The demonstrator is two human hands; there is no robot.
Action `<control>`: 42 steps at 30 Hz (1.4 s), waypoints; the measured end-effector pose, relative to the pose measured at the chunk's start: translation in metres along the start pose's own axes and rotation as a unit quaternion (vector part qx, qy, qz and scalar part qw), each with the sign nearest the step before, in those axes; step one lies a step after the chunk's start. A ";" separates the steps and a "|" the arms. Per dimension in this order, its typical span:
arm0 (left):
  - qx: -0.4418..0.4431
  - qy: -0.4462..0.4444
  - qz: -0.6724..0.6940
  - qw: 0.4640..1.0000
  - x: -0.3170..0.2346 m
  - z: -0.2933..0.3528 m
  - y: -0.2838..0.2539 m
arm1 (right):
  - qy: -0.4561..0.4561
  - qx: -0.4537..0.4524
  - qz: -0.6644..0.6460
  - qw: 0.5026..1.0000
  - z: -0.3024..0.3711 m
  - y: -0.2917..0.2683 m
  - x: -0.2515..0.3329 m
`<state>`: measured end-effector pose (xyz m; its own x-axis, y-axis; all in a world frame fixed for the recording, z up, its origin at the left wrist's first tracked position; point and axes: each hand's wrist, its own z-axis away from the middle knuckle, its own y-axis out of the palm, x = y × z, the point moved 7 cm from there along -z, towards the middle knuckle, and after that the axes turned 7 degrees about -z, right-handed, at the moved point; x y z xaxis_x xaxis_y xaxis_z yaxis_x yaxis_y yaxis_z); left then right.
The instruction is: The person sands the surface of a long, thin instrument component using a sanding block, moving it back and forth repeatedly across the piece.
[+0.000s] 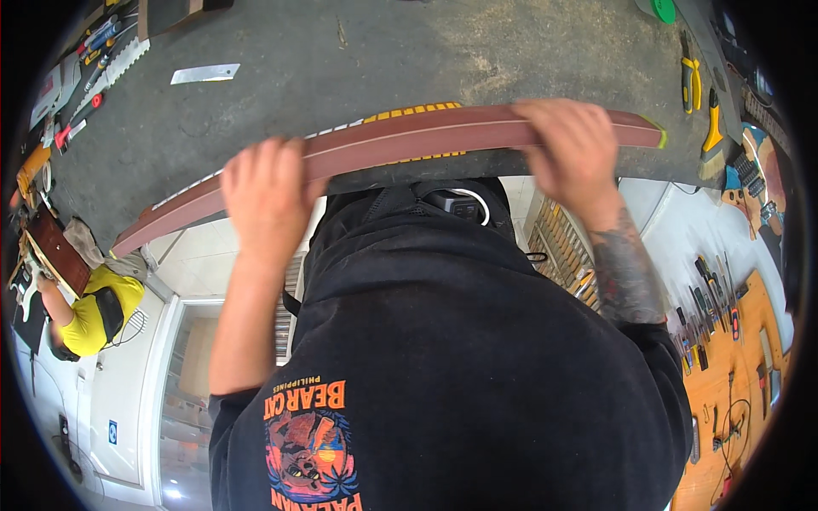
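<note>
A long reddish-brown bar (pixel 417 134), which looks like wood with a pale lengthwise line, lies along the near edge of the dark workbench (pixel 324 77). Its ends show yellowish-green. My left hand (pixel 268 192) is closed over the bar left of the middle, fingers on the far side and thumb on the near side. Toward the other end, my right hand (pixel 573 149) grips it the same way, slightly blurred. Yellow and white marked strips (pixel 412 111) show from behind and under the bar, partly hidden by it.
A flat metal plate (pixel 205 74) lies on the bench. Pliers (pixel 691 75) and a yellow-handled brush (pixel 712 140) rest at the right; screwdrivers (pixel 100 38) and saw blades at the left. Another person in yellow (pixel 106 311) works at far left. Tools hang on a wooden board (pixel 741 366).
</note>
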<state>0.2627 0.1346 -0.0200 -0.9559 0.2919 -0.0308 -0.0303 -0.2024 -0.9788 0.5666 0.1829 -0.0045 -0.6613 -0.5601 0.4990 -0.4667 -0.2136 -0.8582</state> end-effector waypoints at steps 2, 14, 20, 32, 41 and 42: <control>-0.018 -0.009 -0.019 1.000 0.043 0.021 0.004 | -0.001 -0.016 0.003 1.000 -0.021 0.024 0.035; -0.037 0.004 0.017 0.999 -0.033 -0.018 -0.010 | -0.011 0.015 0.008 1.000 0.002 -0.020 -0.028; -0.044 -0.006 -0.041 0.998 0.080 0.035 0.004 | -0.019 -0.057 0.003 0.998 -0.035 0.049 0.060; -0.055 0.006 -0.003 0.998 -0.022 -0.016 -0.005 | -0.016 -0.006 0.017 1.000 0.007 -0.011 -0.015; -0.051 -0.003 -0.035 0.998 0.030 0.026 0.007 | -0.045 -0.025 0.029 0.998 -0.003 0.021 0.026; -0.052 0.004 -0.025 0.998 0.003 0.014 0.006 | -0.034 -0.010 0.035 0.999 0.008 0.008 0.009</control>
<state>0.2560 0.1215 -0.0232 -0.9516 0.3069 0.0176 -0.0471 -0.0888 -0.9949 0.5617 0.1692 -0.0073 -0.6514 -0.6264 0.4280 -0.4323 -0.1572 -0.8880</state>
